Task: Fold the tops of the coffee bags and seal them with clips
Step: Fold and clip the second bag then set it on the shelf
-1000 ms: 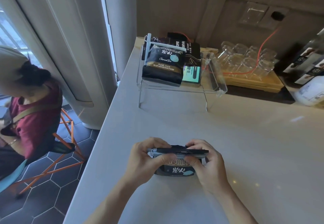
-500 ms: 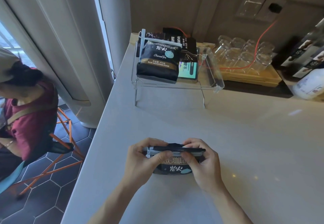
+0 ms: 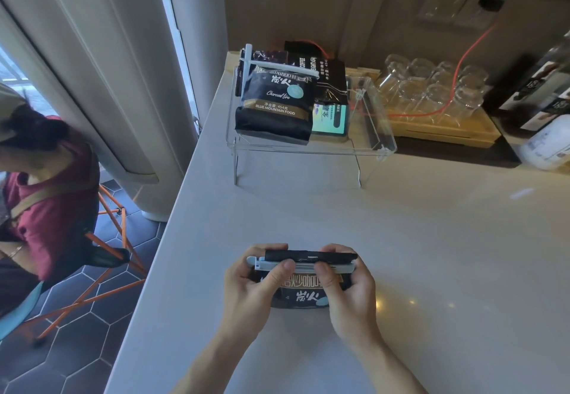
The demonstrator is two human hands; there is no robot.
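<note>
A black coffee bag stands on the white counter between my hands, its top folded over. A long pale clip runs across the fold. My left hand grips the bag and the clip's left end, thumb pressed on the clip. My right hand grips the right end, thumb also on the clip. On a clear acrylic stand at the back lies another black coffee bag with a white clip across its top, and more dark bags behind it.
Upturned glasses sit on a yellow tray at the back right, with an orange cable over them. A white bottle stands at the far right. The counter's left edge drops to a tiled floor where a person sits.
Both thumbs have slid along the clip toward the middle while the hands keep hold of the bag. The view has shifted slightly; the bag stays in place.
</note>
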